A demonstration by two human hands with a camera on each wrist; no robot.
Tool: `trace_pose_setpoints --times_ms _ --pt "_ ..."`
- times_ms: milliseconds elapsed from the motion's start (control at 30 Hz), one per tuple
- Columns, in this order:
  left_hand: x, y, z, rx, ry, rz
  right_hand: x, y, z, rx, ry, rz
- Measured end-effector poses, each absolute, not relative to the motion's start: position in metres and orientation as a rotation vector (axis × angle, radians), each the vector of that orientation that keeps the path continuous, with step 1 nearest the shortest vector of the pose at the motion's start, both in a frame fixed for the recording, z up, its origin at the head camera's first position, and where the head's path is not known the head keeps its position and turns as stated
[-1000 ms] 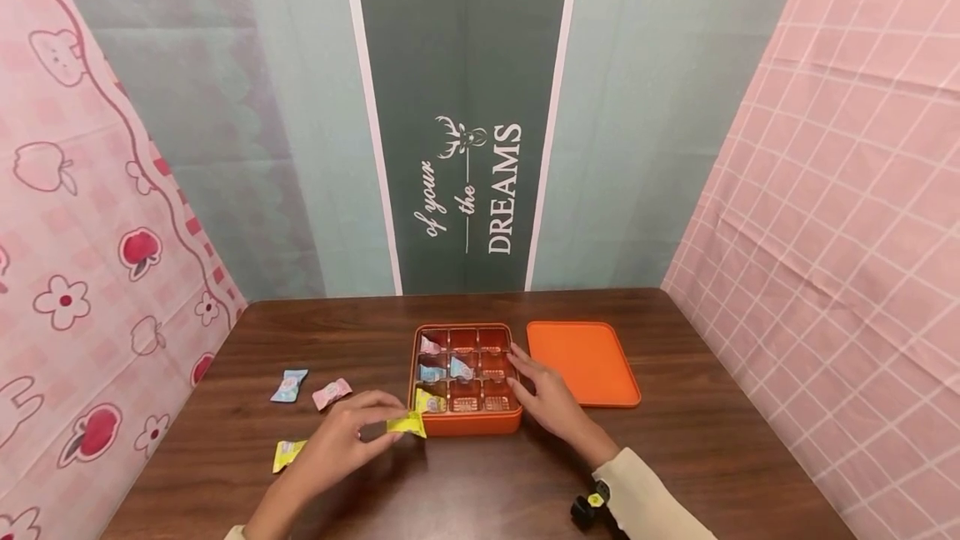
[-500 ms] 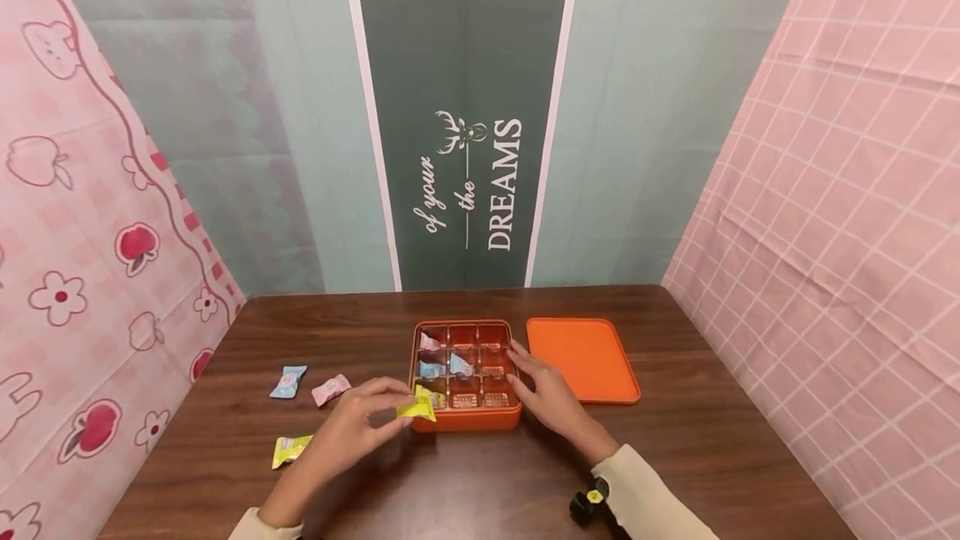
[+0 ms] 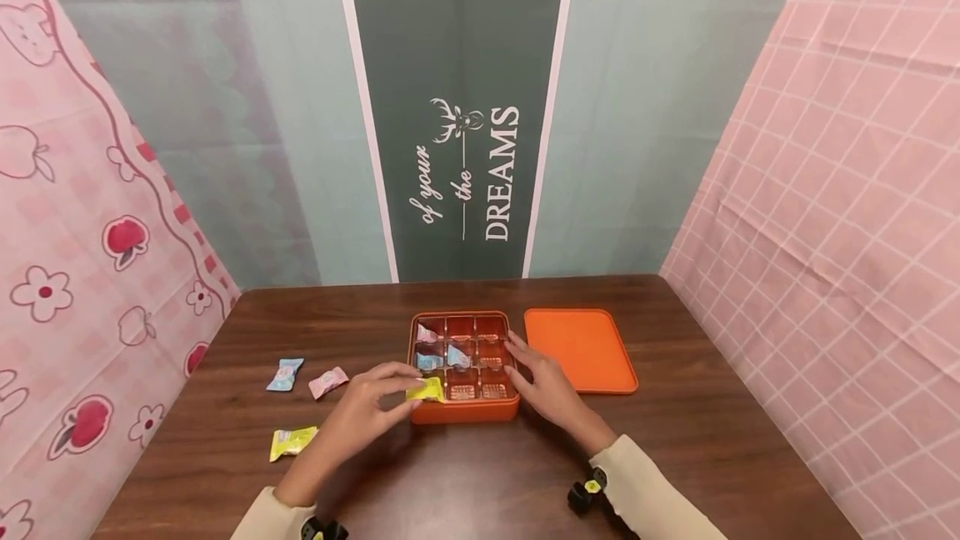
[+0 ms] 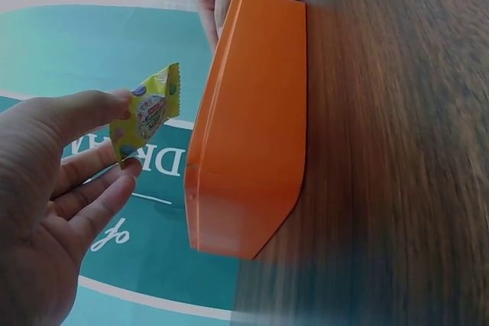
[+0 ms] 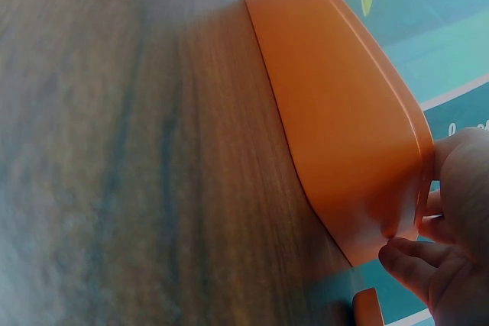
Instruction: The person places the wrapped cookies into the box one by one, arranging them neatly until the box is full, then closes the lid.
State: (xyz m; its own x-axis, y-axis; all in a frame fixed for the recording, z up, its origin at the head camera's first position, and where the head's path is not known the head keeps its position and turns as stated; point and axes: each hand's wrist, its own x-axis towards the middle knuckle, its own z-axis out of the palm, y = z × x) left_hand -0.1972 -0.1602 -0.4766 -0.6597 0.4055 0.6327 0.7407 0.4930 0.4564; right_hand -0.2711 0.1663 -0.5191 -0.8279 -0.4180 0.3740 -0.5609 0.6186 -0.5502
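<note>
I am watching the left hand (image 3: 367,407) pinching a yellow candy (image 4: 147,112) between thumb and fingers and holding it over the near left corner of the orange box (image 3: 465,413); what is lying directly beneath is hidden. The right hand (image 3: 551,390) is touching the box's right side, fingers spread. A pink candy (image 3: 426,333) is lying inside the box at far left. Left of the box, a second yellow candy (image 3: 292,443) is lying on the tabletop (image 3: 480,482).

Recommended technique, in my judgement: the left hand should be holding the wrapper level, clearing the box's edge, and releasing only when the candy is sitting in its compartment. The right hand should be bracing lightly, preventing the box from sliding.
</note>
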Motion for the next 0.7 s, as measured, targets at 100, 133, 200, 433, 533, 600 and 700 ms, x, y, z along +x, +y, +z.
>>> trace_pose_setpoints --times_ms 100,133,200,433,533,600,700 --pt "-0.201 -0.158 -0.477 -0.959 -2.276 -1.023 -0.272 0.166 -0.519 0.808 -2.637 1.006" --pt "-0.202 -0.157 -0.477 -0.961 -2.270 -1.023 -0.272 0.166 -0.519 0.809 -2.639 1.007" --pt "-0.203 -0.155 -0.479 -0.971 -2.258 -1.039 -0.272 0.166 -0.519 0.800 -2.651 1.010" --pt "-0.205 -0.150 -0.481 -0.963 -2.275 -1.067 -0.270 0.166 -0.517 0.794 -2.654 1.019" --pt "-0.207 -0.148 -0.481 -0.949 -2.297 -1.069 -0.270 0.166 -0.516 0.793 -2.659 1.022" --pt "-0.209 -0.147 -0.481 -0.949 -2.309 -1.067 -0.271 0.166 -0.516 0.789 -2.666 1.028" --pt "-0.211 -0.145 -0.482 -0.958 -2.316 -1.070 -0.272 0.166 -0.516 0.785 -2.668 1.015"
